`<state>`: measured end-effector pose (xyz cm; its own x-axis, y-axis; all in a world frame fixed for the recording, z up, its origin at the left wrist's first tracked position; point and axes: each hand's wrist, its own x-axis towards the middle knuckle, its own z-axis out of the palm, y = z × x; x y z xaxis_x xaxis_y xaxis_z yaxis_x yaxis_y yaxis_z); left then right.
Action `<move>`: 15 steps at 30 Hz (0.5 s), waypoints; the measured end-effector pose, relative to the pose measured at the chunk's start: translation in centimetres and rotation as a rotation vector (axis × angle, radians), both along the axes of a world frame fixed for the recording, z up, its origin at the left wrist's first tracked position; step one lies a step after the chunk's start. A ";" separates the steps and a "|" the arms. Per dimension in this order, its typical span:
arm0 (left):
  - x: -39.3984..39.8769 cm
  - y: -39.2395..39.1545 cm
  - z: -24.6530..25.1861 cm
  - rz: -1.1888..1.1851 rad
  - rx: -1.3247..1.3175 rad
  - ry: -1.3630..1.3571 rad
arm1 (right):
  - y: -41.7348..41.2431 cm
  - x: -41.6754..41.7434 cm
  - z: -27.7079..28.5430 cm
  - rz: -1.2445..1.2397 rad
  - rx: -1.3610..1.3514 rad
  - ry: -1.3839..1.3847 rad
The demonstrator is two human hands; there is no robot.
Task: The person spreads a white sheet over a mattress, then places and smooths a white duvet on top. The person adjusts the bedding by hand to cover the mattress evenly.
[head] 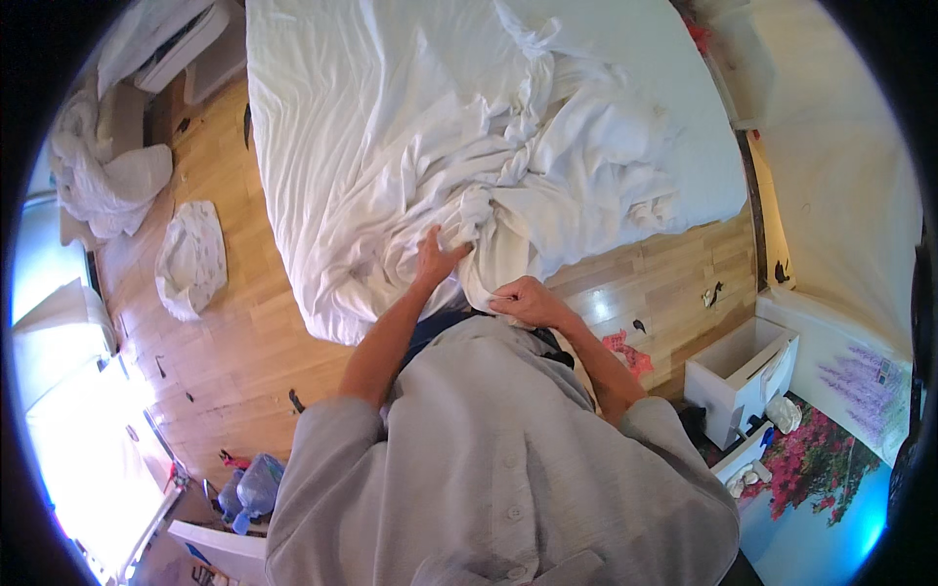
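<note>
A crumpled white sheet [440,161] is spread over the bed, its folds twisted and bunched in front of me. My left hand [440,256] lies on the bunched cloth beside a knotted-looking twist, its thumb and fingers apart. My right hand [527,299] is closed on an edge of the white cloth near the front of my grey shirt [469,439]. Between the two hands a fold of the cloth hangs in a loop. The pale mattress [689,161] shows bare at the right side of the bed.
Wood flooring [242,293] surrounds the bed, with dark scraps on it. A patterned white cloth [192,260] lies left, near a heaped white quilt [110,176]. Clear plastic bottles [258,487] stand lower left. An open white drawer [740,359] and a red plastic scrap [627,355] are right.
</note>
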<state>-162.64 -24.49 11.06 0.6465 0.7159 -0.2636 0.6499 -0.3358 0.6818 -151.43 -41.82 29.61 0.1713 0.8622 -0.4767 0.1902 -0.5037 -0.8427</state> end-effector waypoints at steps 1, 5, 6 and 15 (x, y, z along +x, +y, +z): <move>0.5 0.4 -0.5 -0.051 -0.037 0.063 | -0.3 -0.1 0.6 0.017 -0.015 -0.001; 0.8 1.7 -0.8 -0.067 -0.293 0.314 | -2.7 0.8 1.5 -0.022 -0.122 0.078; 0.4 1.5 -0.3 0.084 -0.278 0.208 | -3.3 1.4 1.8 -0.049 -0.161 0.118; -5.8 13.0 15.1 0.328 -0.995 -0.823 | -6.2 5.2 2.0 -0.586 -0.100 0.144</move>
<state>-168.47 -11.47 26.13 0.7042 0.5997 -0.3799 -0.1127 0.6228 0.7742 -146.19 -47.98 31.58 0.5313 0.5936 -0.6044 -0.2551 -0.5682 -0.7823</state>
